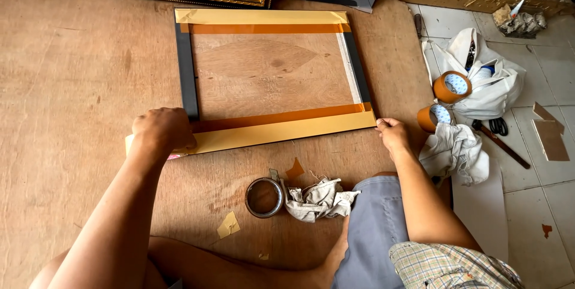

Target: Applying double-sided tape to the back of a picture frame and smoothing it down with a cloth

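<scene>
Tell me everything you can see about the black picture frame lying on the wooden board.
The black frame is rectangular and lies flat on the wooden board, which shows through its empty middle. Wide yellowish tape strips with orange edges cover its far and near rails; the side rails stay bare and dark. The left hand presses the near-left corner, and the right hand touches the near-right tape end.
</scene>
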